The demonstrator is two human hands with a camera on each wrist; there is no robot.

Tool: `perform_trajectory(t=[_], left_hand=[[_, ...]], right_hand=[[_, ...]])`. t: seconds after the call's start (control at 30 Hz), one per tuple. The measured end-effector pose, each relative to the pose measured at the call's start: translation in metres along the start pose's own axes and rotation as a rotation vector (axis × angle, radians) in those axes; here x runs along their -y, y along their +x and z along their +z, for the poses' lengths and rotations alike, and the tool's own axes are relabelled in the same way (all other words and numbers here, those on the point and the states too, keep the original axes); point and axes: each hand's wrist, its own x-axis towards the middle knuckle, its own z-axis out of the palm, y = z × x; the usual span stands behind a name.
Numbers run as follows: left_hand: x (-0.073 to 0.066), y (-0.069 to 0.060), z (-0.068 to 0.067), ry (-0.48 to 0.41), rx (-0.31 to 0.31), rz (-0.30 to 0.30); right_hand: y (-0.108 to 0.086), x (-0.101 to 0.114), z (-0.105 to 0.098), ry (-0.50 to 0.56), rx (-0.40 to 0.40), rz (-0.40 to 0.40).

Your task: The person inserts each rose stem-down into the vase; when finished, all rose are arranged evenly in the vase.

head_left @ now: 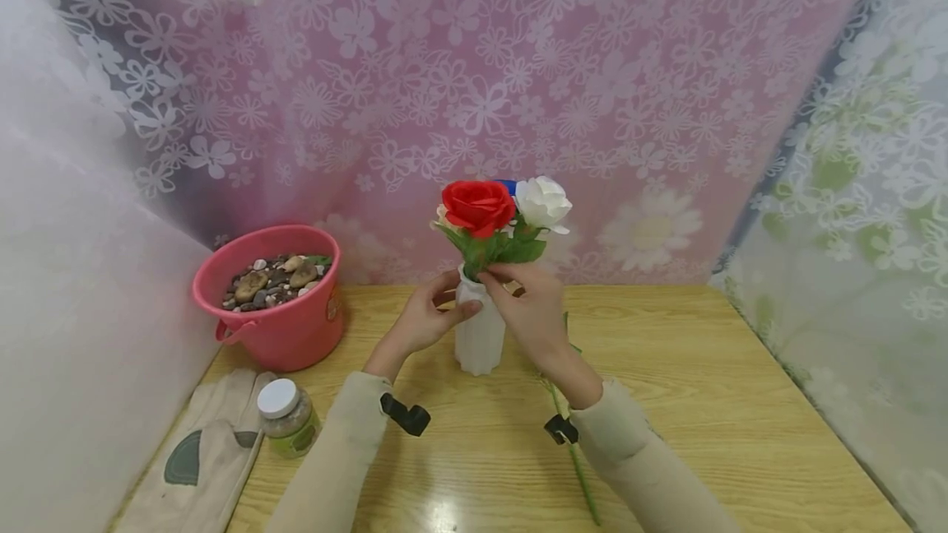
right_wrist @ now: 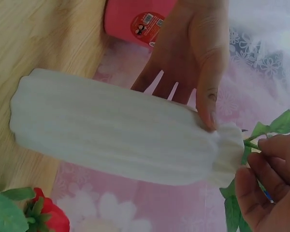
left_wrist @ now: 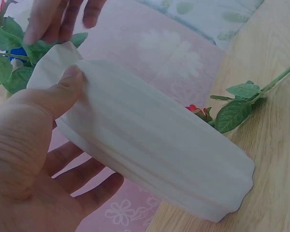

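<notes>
A ribbed white vase (head_left: 480, 340) stands upright on the wooden table. My left hand (head_left: 429, 315) grips it near the neck, its thumb (left_wrist: 70, 87) on the near side and the other fingers around behind. At the vase's mouth my right hand (head_left: 535, 311) pinches a green stem (right_wrist: 253, 144) between thumb and fingers. Above the rim are a red rose (head_left: 479, 208), a white rose (head_left: 544, 202), part of a blue flower (head_left: 507, 186) and green leaves (head_left: 520, 250). Which bloom the pinched stem belongs to, I cannot tell.
Under and beside my right forearm lies another stem (head_left: 583, 479); its red flower (right_wrist: 53, 215) shows in the right wrist view. At the left are a pink bucket (head_left: 296, 340) of stones, a white-lidded jar (head_left: 290, 426) and a folded beige cloth (head_left: 196, 467). Patterned curtains enclose the table.
</notes>
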Motion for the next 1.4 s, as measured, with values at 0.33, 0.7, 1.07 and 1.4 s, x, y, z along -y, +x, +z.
perform_trajectory(t=[0.33,0.7,1.07,1.4], left_hand=[[0.000,0.000,0.000,0.005,0.004,0.006],[0.002,0.000,0.000,0.013,0.004,-0.011],[0.001,0.000,-0.001,0.021,0.012,-0.010],[0.001,0.001,-0.001,0.032,0.008,-0.004]], right_hand=[[-0.017,-0.033,-0.035,0.023,0.043,0.269],[-0.031,-0.068,-0.069,0.147,0.198,0.585],[-0.052,-0.087,-0.088,0.288,0.331,0.770],[-0.080,-0.102,-0.083,0.292,0.412,0.915]])
